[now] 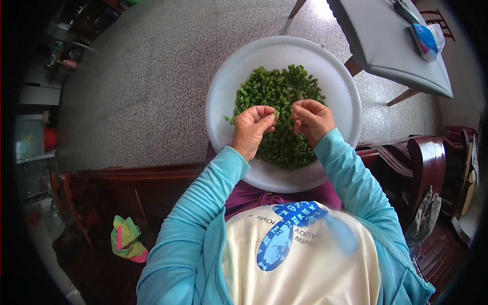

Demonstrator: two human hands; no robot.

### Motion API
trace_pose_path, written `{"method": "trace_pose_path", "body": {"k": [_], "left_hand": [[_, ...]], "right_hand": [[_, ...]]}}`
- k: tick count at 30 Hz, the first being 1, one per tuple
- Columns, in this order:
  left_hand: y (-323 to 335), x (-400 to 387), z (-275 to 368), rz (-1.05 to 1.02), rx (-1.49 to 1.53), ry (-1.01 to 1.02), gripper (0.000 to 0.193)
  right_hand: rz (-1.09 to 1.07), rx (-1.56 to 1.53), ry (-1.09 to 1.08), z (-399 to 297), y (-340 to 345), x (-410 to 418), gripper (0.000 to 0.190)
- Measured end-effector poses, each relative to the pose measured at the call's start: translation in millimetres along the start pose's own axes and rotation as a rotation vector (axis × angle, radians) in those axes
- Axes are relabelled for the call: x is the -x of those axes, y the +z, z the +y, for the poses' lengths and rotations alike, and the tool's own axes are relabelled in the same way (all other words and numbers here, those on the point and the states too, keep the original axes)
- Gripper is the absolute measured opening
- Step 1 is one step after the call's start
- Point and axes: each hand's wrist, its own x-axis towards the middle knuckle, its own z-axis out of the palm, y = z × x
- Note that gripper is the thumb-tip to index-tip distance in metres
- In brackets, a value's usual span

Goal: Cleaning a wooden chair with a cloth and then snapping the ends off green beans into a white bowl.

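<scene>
A large round white plastic basin rests across my lap. Chopped green vegetable pieces are heaped over its middle, with a few strays near the left side. My left hand is above the heap, pinching a small pale-green piece between thumb and forefinger. Level with it on the right, my right hand has its thumb and forefinger drawn together and its other fingers curled. Whether a small piece sits in that pinch is hard to see. A short gap separates the hands.
A grey-covered table stands at upper right, bearing a tissue pack. Around me is a dark wooden bench, with a green-and-pink knitted item at left and a grey cloth at right. Speckled floor stretches ahead.
</scene>
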Motion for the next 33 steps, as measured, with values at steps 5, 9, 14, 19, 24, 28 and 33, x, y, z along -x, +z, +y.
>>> {"method": "trace_pose_path", "body": {"k": [5,9,14,19,24,28,33], "left_hand": [[-3,-3,8,0.074,-0.038,0.099,0.023],[-20,-3,7,0.066,-0.041,0.138,0.021],[-16,5,22,0.055,-0.061,-0.146,0.016],[-4,6,16,-0.069,-0.007,-0.130,0.018],[1,8,18,-0.178,-0.054,-0.102,0.022],[-10,-1,9,0.058,-0.449,0.159,0.022],[-13,4,13,-0.014,-1.070,0.255,0.018]], "right_hand": [[0.100,0.225,-0.179,-3,4,-2,0.017],[-0.039,0.380,-0.065,3,-2,-5,0.018],[-0.117,0.407,-0.068,3,2,-1,0.015],[-0.232,0.341,-0.195,11,10,2,0.011],[-0.175,0.698,-0.344,13,3,-3,0.008],[-0.131,0.634,-0.233,5,8,-2,0.007],[-0.042,0.242,-0.143,1,3,-3,0.004]]}}
